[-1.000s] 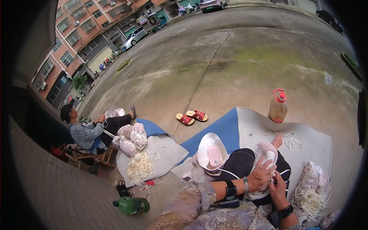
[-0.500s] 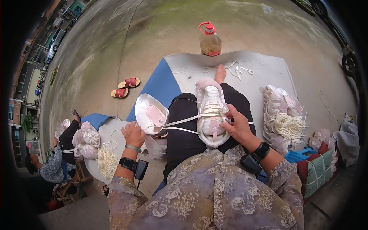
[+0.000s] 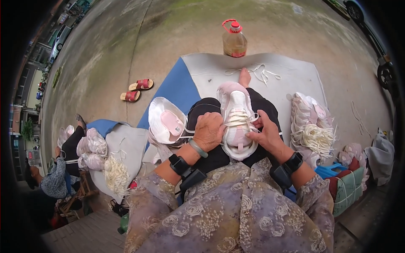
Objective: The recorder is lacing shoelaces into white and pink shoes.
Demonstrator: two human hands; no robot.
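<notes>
pink-and-white shoe (image 3: 238, 135), white laces (image 3: 234, 118)

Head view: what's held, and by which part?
Shoe, by its right side near the laces, in the right hand. Left hand: can't tell; its grip is hidden.

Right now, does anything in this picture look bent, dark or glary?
Head view: the corners are black, and the silver car tilts steeply near the left rim; head view: light looks soft, with no hard shadow beside the red-capped bottle; head view: the sneaker looks fairly sharp.
</notes>
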